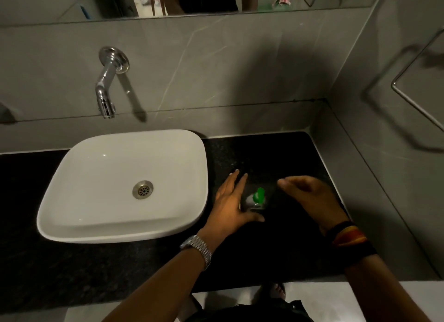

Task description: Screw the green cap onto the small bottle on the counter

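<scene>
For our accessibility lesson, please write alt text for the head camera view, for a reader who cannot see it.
Two open hands, left hand and right hand, flank a small bottle with a green cap on a black counter, neither gripping it. A white basin sits to the left under a chrome wall tap.

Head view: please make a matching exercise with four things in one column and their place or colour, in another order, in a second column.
1. sink
2. tap
3. small bottle
4. wristwatch

A. between the two hands
B. on the wall
C. white, on the counter
D. on the left wrist

Pairs: 1-C, 2-B, 3-A, 4-D
</scene>
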